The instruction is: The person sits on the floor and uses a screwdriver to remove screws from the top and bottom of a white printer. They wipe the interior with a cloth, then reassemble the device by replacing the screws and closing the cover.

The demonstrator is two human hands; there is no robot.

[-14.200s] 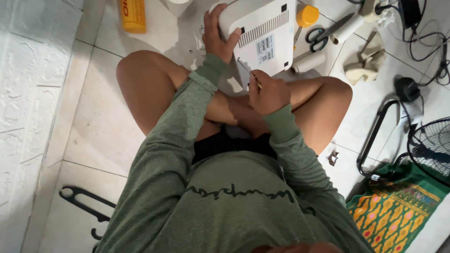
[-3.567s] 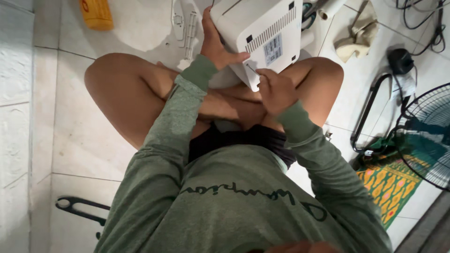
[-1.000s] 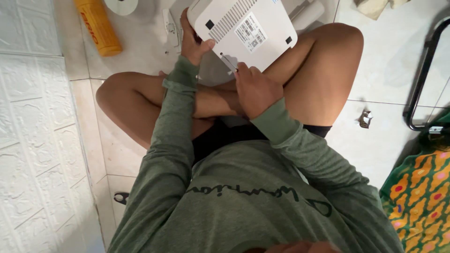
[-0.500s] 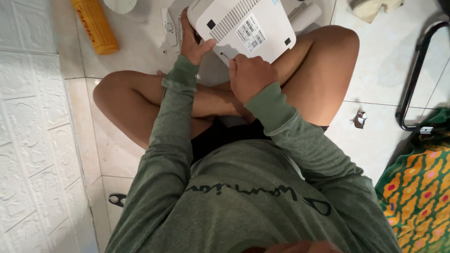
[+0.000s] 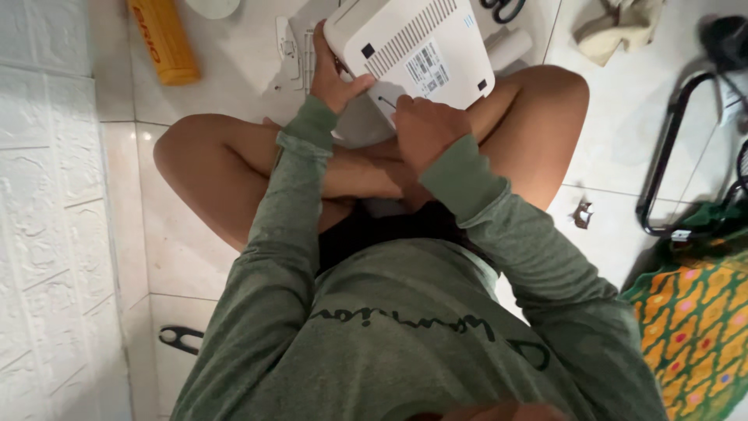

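I sit cross-legged on a tiled floor in a green long-sleeved top. A white plastic device casing [image 5: 421, 47] with vent slots and a label rests over my knees, underside up. My left hand [image 5: 335, 74] grips its left edge. My right hand [image 5: 425, 129] presses against its near edge, fingers closed; a thin tool may be in it, but the fist hides it.
A yellow bottle [image 5: 162, 40] lies on the floor at the upper left, next to a white panelled wall [image 5: 47, 234]. Scissors [image 5: 502, 8], a white roll [image 5: 508, 48] and a crumpled cloth [image 5: 615, 27] lie beyond the casing. A black metal frame [image 5: 670, 156] and a colourful mat [image 5: 693, 327] are on the right.
The view has shifted slightly. My right hand has stayed at the near edge of the casing, and my left hand keeps its hold on the left edge.
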